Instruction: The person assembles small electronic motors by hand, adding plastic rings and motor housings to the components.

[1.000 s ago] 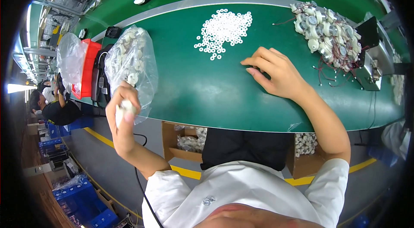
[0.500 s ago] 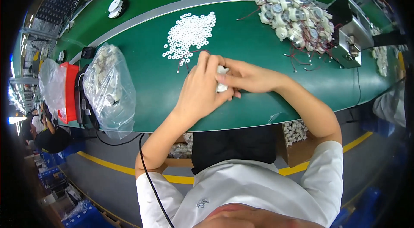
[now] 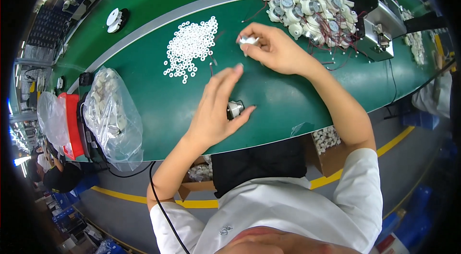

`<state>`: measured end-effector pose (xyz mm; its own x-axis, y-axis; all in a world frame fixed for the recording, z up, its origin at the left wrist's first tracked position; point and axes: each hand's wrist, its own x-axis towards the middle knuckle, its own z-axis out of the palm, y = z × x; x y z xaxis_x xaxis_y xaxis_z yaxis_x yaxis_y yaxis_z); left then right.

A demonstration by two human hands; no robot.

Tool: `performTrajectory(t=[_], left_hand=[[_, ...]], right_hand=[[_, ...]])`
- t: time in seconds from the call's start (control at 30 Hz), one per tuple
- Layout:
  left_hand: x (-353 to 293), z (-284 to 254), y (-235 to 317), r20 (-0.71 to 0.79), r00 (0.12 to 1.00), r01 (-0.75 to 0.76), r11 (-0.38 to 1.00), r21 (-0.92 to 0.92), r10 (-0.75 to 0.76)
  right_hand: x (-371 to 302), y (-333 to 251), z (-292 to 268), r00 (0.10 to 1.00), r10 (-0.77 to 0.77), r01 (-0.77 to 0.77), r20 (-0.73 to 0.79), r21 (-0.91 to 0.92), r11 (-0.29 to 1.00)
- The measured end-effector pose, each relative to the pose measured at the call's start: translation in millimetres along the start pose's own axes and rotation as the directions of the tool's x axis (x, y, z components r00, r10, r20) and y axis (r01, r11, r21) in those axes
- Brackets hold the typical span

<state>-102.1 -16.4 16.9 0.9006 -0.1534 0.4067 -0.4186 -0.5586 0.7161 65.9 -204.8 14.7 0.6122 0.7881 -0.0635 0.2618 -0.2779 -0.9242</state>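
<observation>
My left hand (image 3: 214,106) is over the green table, thumb and index finger stretched apart. A small motor (image 3: 235,109) with white and metallic parts sits in its palm, mostly covered by the hand; the lower fingers are hidden. Thin red and dark wires stick out past the fingertips. Farther right and higher, my right hand (image 3: 272,48) pinches a white plastic part (image 3: 249,41) between thumb and fingers. To the left of the hands lies a spread of small white rings (image 3: 192,45). Beyond my right hand is a heap of wired white motors (image 3: 307,11).
A clear plastic bag (image 3: 115,119) of white parts lies at the left, beside a red bin (image 3: 73,126). At the right stands a metal fixture (image 3: 377,37). A white and black round piece (image 3: 115,20) lies at the far left. Boxes of parts (image 3: 326,141) sit below the table edge.
My hands were together around a white part; now they are apart. The right hand has moved away, up toward the heap, with a white part in its fingers. The left hand's fingers have spread.
</observation>
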Motion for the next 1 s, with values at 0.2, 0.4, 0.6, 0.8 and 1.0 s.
performTrajectory(t=[0.2, 0.4, 0.6, 0.8, 1.0], left_hand=[[13.5, -32.8, -14.8, -0.195, 0.956, -0.17, 0.957, 0.233, 0.218], [48.4, -50.9, -51.3, -0.227, 0.968, 0.006, 0.889, 0.458, 0.11], [51.0, -41.9, -63.5, -0.032, 0.988, -0.111, 0.842, 0.528, 0.15], [57.5, -31.6, -65.8, -0.056, 0.994, -0.068, 0.918, 0.391, 0.097], [75.2, -13.7, -46.4, -0.012, 0.988, 0.152, 0.981, 0.123, -0.151]], right_hand=[[4.2, 6.7, 6.2, 0.968, -0.139, 0.224, -0.21, 0.464, 0.857], [-1.5, 0.3, 1.0, 0.925, -0.281, 0.177, -0.256, -0.365, 0.914], [-1.5, 2.6, 0.4, 0.918, -0.315, 0.208, -0.241, -0.381, 0.901], [-4.2, 3.0, -4.4, 0.907, -0.347, 0.203, -0.24, -0.471, 0.858], [-8.2, -2.3, -10.5, 0.927, -0.234, 0.027, -0.293, -0.571, 0.821]])
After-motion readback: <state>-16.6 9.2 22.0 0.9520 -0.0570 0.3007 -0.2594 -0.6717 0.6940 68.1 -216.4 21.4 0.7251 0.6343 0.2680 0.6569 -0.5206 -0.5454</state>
